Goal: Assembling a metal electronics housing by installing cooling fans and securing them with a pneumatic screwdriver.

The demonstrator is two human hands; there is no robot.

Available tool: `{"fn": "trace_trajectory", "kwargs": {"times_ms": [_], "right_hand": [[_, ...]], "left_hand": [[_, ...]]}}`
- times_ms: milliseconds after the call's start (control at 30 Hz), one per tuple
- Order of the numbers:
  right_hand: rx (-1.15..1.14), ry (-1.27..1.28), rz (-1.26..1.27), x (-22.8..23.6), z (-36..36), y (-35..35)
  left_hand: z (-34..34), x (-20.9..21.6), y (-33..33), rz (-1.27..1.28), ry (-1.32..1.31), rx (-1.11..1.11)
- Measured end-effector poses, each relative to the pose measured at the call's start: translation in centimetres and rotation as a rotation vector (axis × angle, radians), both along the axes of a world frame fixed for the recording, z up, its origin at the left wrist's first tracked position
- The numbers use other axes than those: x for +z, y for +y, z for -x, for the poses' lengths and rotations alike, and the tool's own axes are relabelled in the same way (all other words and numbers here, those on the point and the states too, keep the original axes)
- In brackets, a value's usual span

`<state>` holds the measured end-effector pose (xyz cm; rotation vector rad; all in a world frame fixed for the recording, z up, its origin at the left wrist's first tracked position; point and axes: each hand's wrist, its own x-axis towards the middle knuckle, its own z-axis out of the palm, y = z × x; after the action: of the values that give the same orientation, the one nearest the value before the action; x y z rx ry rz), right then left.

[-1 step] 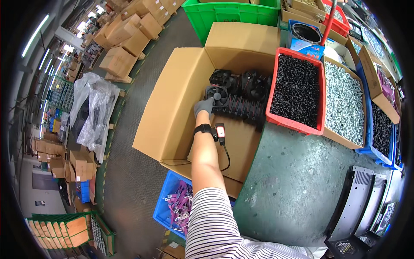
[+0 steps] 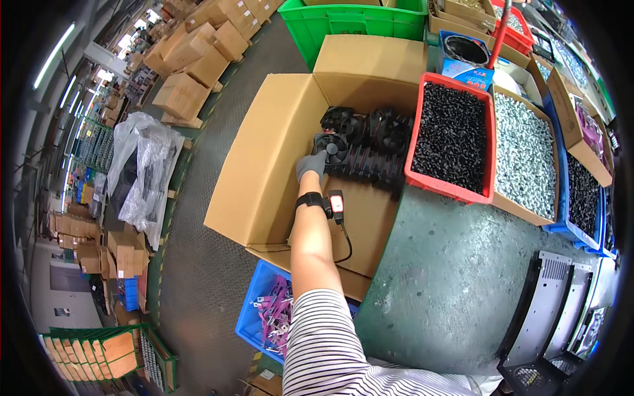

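Observation:
My left hand (image 2: 310,165), in a grey glove, reaches into a large open cardboard box (image 2: 254,152). Its fingers are closed on the near left edge of a black cooling fan (image 2: 336,150), whose round blades face up. Beside and beneath that fan, a row of black fans (image 2: 370,166) stands packed on edge, with thin red wires between them. Behind them lie more black fans (image 2: 389,131), partly in shadow. A black strap with a small cabled device (image 2: 337,203) is round my left wrist. My right hand is out of the picture.
Right of the box stand a red bin (image 2: 492,155) of small black parts and a carton (image 2: 556,191) of silvery ones. Dark metal panels (image 2: 545,297) lean at the green table's (image 2: 429,284) right. A blue bin (image 2: 247,317) sits below, a green crate (image 2: 304,33) behind.

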<state>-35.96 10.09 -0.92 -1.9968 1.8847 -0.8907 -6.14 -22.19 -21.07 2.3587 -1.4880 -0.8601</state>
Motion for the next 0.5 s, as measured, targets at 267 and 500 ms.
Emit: {"fn": "trace_trajectory", "kwargs": {"times_ms": [267,500], "right_hand": [[-0.248,0.199,0.158,5.6,12.7,19.2],[-0.538,0.558,0.506,12.2,18.8,31.4]], "left_hand": [[-4.8,13.9,9.0,0.339,0.859,0.197],[3.8,31.0,22.5,0.036,1.807,0.123]]}}
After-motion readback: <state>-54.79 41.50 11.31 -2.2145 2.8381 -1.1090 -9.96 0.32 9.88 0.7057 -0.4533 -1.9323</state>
